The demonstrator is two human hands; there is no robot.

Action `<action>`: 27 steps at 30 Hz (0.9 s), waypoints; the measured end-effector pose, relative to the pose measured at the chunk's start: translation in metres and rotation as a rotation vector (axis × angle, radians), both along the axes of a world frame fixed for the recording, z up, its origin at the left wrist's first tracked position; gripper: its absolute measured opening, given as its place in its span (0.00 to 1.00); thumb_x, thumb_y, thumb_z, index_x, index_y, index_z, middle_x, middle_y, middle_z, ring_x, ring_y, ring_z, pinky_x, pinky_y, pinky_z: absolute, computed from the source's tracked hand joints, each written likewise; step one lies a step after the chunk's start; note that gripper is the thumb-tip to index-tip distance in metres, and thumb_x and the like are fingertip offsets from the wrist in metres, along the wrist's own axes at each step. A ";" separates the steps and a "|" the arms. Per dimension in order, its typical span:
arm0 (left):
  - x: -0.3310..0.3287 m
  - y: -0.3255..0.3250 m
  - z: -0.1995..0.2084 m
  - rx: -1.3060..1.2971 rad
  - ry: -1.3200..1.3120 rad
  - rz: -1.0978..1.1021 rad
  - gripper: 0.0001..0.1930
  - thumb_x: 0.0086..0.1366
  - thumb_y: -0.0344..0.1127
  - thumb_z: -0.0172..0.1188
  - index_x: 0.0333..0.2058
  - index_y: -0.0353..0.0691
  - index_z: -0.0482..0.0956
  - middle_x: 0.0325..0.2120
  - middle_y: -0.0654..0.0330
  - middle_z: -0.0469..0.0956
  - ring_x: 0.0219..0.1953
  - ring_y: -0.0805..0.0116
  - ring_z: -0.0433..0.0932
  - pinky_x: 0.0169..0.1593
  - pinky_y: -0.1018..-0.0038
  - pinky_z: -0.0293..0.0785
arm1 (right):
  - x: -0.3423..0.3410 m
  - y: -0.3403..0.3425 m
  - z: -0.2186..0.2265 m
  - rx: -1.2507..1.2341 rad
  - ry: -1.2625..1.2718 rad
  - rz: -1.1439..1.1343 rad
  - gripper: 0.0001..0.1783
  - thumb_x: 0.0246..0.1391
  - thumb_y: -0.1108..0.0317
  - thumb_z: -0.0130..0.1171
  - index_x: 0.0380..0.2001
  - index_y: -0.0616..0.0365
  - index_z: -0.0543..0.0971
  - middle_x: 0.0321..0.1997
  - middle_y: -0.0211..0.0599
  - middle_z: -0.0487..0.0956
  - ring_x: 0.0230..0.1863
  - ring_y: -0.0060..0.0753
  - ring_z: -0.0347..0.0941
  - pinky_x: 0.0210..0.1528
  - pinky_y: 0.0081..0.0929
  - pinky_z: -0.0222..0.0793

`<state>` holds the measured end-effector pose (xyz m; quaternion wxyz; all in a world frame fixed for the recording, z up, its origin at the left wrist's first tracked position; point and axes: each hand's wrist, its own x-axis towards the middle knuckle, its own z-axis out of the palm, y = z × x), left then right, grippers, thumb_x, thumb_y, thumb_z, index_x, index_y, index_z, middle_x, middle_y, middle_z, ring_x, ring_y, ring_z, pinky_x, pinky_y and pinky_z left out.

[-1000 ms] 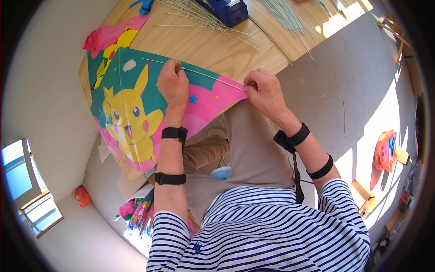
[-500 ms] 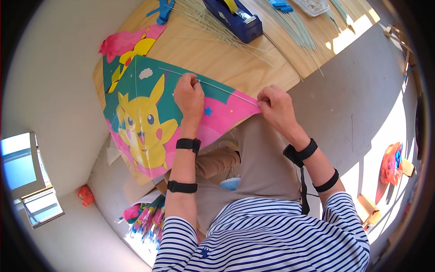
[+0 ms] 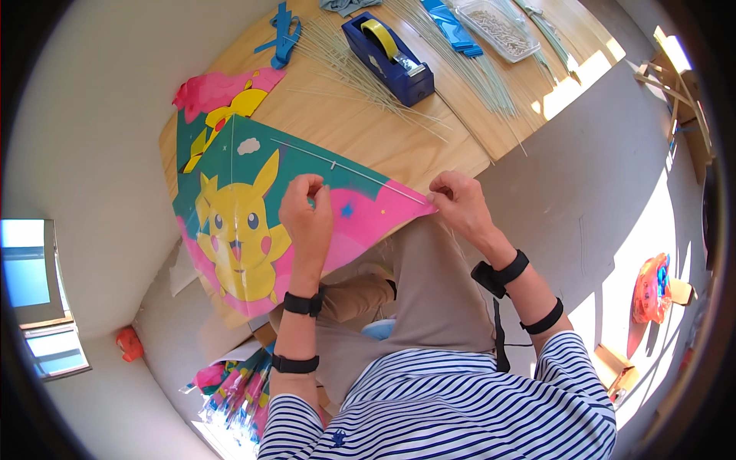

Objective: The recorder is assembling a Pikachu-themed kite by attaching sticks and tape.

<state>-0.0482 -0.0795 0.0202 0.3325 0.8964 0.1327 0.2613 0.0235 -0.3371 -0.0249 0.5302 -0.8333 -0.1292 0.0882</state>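
Note:
A kite sheet (image 3: 244, 211), green and pink with a yellow cartoon figure, lies on the table and reaches over its near edge. A thin pale rod (image 3: 366, 176) runs along its upper right edge, with a small white piece around it partway. My right hand (image 3: 464, 203) pinches the kite's right corner, where the rod ends. Raised over the kite, below the rod, my left hand (image 3: 307, 218) has curled fingers with a gap between thumb and forefinger, and nothing visible in it.
On the wooden table (image 3: 307, 115) stand a blue tape dispenser (image 3: 391, 61), bundles of thin sticks (image 3: 337, 57), blue strips (image 3: 454, 31), a clear box (image 3: 498, 29) of small pale pieces and a blue clip-like tool (image 3: 284, 38). Another kite (image 3: 211, 92) lies underneath.
My left hand has come away from the rod and moved down and left, uncovering the small white piece. My right hand stays at the kite's corner. The whole view has shifted slightly.

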 end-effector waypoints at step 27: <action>-0.161 -0.021 0.049 -0.231 0.059 0.108 0.04 0.59 0.23 0.63 0.34 0.34 0.80 0.30 0.56 0.82 0.32 0.64 0.80 0.39 0.72 0.75 | 0.107 0.026 0.012 -0.646 -0.471 -0.130 0.05 0.48 0.68 0.63 0.29 0.51 0.86 0.34 0.42 0.84 0.39 0.47 0.82 0.40 0.42 0.77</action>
